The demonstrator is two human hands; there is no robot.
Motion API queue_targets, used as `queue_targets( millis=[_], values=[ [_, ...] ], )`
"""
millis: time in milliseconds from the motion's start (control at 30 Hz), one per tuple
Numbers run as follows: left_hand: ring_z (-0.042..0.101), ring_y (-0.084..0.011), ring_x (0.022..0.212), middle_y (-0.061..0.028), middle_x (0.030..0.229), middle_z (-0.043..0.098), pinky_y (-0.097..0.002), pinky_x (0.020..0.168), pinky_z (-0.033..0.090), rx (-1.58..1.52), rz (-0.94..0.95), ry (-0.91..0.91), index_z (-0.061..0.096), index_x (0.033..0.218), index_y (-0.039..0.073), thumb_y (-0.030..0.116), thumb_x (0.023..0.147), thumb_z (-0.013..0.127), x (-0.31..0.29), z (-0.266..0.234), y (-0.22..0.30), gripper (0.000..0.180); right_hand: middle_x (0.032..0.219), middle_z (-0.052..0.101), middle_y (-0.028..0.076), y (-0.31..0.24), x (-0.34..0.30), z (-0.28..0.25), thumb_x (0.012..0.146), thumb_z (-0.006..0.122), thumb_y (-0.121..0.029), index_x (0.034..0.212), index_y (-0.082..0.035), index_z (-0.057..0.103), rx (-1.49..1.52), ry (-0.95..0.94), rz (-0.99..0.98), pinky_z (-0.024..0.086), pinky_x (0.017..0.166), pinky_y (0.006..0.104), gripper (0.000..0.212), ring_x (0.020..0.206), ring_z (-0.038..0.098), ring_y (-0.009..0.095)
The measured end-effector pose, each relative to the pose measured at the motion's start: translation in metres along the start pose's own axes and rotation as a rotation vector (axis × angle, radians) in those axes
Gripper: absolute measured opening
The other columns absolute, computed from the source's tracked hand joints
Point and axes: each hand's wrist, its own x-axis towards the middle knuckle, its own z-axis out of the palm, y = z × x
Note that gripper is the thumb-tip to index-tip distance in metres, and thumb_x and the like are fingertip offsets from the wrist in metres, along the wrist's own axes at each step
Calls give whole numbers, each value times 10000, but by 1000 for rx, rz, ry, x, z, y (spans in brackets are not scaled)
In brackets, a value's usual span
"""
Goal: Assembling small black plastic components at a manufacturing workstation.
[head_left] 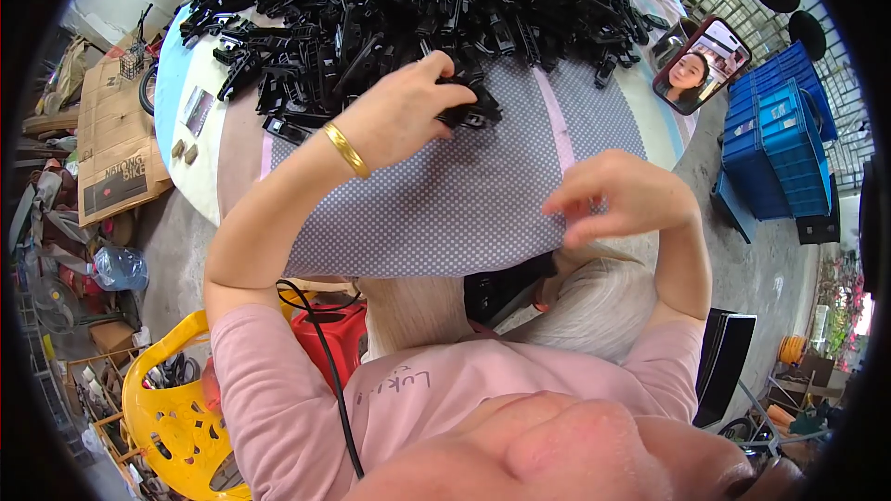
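Note:
A large heap of black plastic parts [371,23] covers the far side of the table, and their exact kind is hard to make out. My left hand [408,111], with a gold bangle on its wrist, reaches to the heap's near edge. Its fingers curl round a black plastic part [475,113] over the grey dotted cloth [408,213]; the palm hides some of the grip. My right hand [622,193] hovers above the cloth's near right side. Its fingers are loosely bent and apart, with nothing visible in them.
A phone [703,65] stands at the table's right, its screen showing a person. Blue crates [775,144] are stacked beyond it. Left of the table are a cardboard sheet [121,148] and a yellow chair [172,408]. A black cable [327,353] hangs by my left arm.

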Motion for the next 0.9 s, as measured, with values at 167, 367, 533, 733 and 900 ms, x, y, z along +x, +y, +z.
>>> queue_targets(
  millis=[167,367,533,733,900],
  values=[
    [528,-291,970,-163,1087,510,-356,856,464,14,79,174,546,1169,47,133,773,642,2,25,14,416,827,641,79,15,26,-9,791,643,-99,970,-22,649,-247,691,90,467,593,257,194,713,610,166],
    [470,-308,1033,-180,1141,456,-343,910,428,235,55,224,498,1222,3,102,800,573,0,37,27,440,868,639,145,68,96,-86,805,593,-92,929,-6,633,-875,1099,-150,490,701,359,156,802,614,320],
    [461,-225,917,-85,973,480,-293,742,421,461,135,399,547,1156,31,135,755,510,2,42,31,416,980,643,167,139,144,-164,818,545,-231,966,-32,656,-957,970,449,488,798,417,271,917,610,338],
    [485,-187,830,-58,883,494,-276,679,423,384,242,412,552,914,42,128,736,531,0,39,31,198,1000,635,210,138,169,-174,759,585,-297,983,-18,651,-761,895,816,477,829,439,364,963,603,355],
    [507,-226,914,-117,1086,506,-305,788,472,245,294,198,536,1084,34,101,726,541,-3,38,33,365,970,646,196,131,162,-175,730,586,-310,954,-12,651,-766,843,783,484,810,421,377,926,615,348]
  ],
)
